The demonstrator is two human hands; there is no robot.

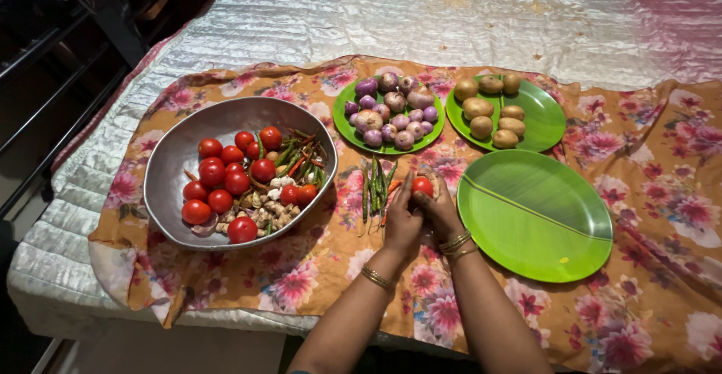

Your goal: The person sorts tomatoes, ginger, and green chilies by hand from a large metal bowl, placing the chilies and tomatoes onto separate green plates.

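Tomato (423,186), small, red and round, sat at lower centre of the frame, pinched between both hands over the flowered cloth (647,193). At the left of the frame lay a wide metal bowl (169,163) with more tomatoes (218,182), green chillies, garlic cloves and what looked like ginger pieces. Just right of it, a row of loose green chillies (374,190) lay on the cloth, touching the left hand (402,220). That hand's fingers (407,192) pressed the tomato's left side; the right hand (440,212) clasped its right side, so both were grasping it together. Toward the upper centre stood a green plate of purple onions (389,115), then a green plate of potatoes (492,107) beside it. At the right lay an empty green oval plate (534,212), near the right wrist. The fruit likely handled light, smooth-skinned and easily bruised, so a gentle hold around its widest part would suit, not a hard squeeze.
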